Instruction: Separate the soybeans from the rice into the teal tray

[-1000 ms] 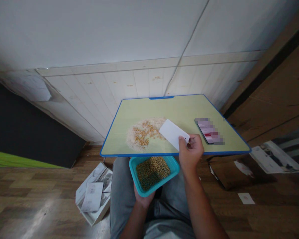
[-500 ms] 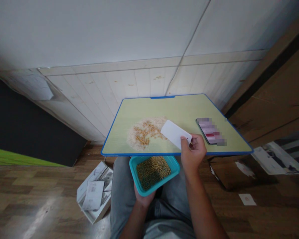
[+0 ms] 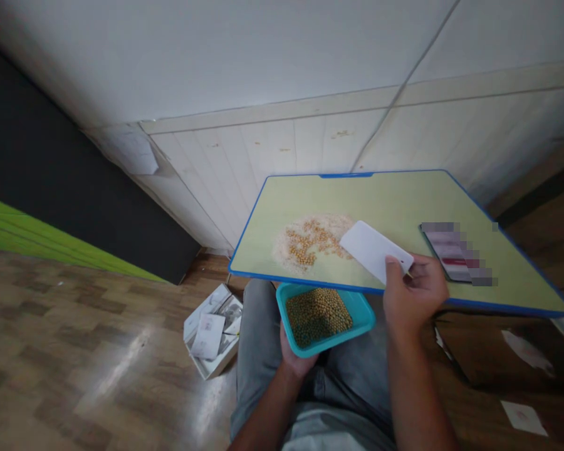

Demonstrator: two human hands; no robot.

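Observation:
A thin white card (image 3: 370, 247) with a small hole near one corner is pinched in my right hand (image 3: 414, 285), tilted over the tabletop. Its far end reaches the right side of a patch of pale rice-like grains (image 3: 286, 235), in which round yellow beans (image 3: 302, 252) lie scattered. Below the table's front edge, my left hand (image 3: 295, 358) grips a teal plastic tub (image 3: 364, 319) from underneath, most of its fingers hidden. Many more beans (image 3: 317, 316) cover the tub's bottom.
The small table (image 3: 395, 197) has a pale green top and a blue rim. A phone (image 3: 446, 250) lies on its right part. On the floor at left stands an open white box (image 3: 211, 363) with papers. A wall (image 3: 272, 150) rises behind the table.
The camera view has turned left, so everything sits farther right in the picture. Both hands keep their holds on the card and the tub; the grains and beans look unchanged.

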